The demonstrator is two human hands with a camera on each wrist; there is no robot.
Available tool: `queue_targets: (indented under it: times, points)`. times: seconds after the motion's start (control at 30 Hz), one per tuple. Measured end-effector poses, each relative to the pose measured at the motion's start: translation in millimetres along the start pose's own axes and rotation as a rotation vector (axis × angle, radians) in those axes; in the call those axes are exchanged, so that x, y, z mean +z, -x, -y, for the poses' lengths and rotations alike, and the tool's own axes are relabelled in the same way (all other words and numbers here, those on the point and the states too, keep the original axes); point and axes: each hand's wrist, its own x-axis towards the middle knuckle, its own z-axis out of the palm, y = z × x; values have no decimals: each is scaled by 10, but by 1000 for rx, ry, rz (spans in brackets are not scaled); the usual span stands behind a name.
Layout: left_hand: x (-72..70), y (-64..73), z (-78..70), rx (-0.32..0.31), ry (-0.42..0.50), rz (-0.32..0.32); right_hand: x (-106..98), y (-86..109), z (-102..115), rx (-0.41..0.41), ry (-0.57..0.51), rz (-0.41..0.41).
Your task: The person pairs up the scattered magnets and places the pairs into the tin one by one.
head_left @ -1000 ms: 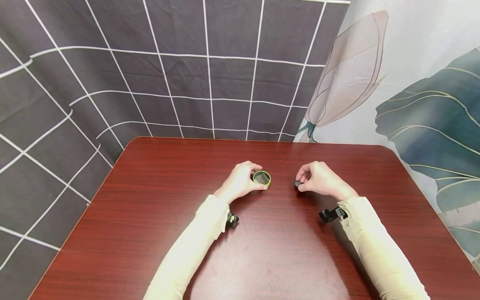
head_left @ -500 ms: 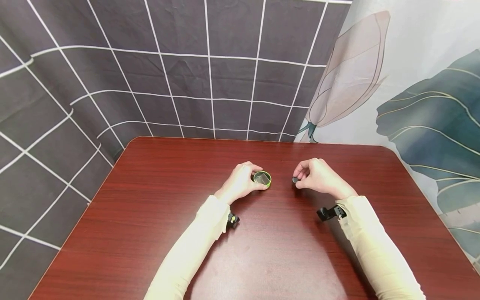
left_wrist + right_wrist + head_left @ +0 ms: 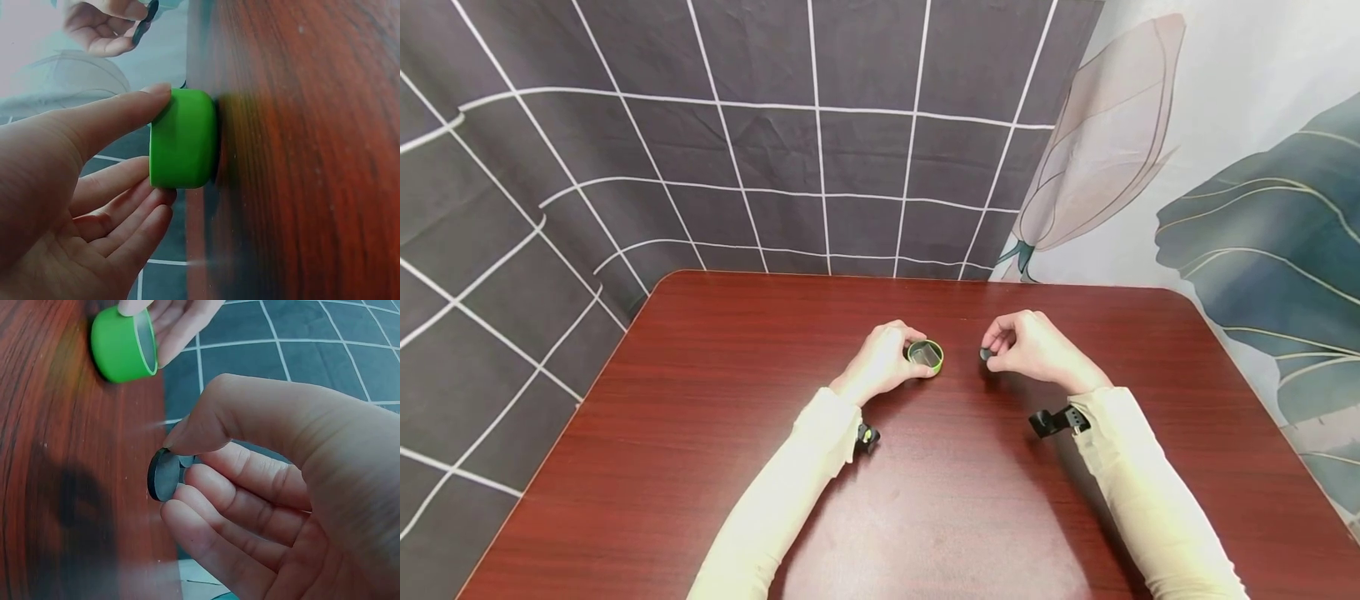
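A small green round cup (image 3: 184,140) stands upright on the table. My left hand (image 3: 883,358) grips its side between thumb and fingers. In the head view the cup's mouth faces up, with a grey interior where a paler shape shows, unclear in kind. To the right, my right hand (image 3: 1036,348) pinches a thin dark round disc (image 3: 164,476) between thumb and fingertips, above the table and apart from the cup. Behind that disc, the right wrist view shows part of another dark disc (image 3: 186,461), mostly hidden by the fingers.
The reddish-brown wooden table (image 3: 715,375) spreads around both hands. Behind it hangs a dark grey curtain (image 3: 767,150) with white grid lines, and at the right a pale curtain (image 3: 1225,108) with leaf patterns. A black wrist camera (image 3: 1058,422) is strapped below the right hand.
My right hand has moved a little left and away from me with the dark disc, closer to the cup. The left hand and the cup have stayed in place.
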Motion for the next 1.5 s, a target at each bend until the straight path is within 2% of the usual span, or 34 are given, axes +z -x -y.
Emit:
queue_targets:
  times: [1.5]
  points:
    - [9, -17, 23, -8, 31, 9, 26, -137, 238, -45, -51, -4]
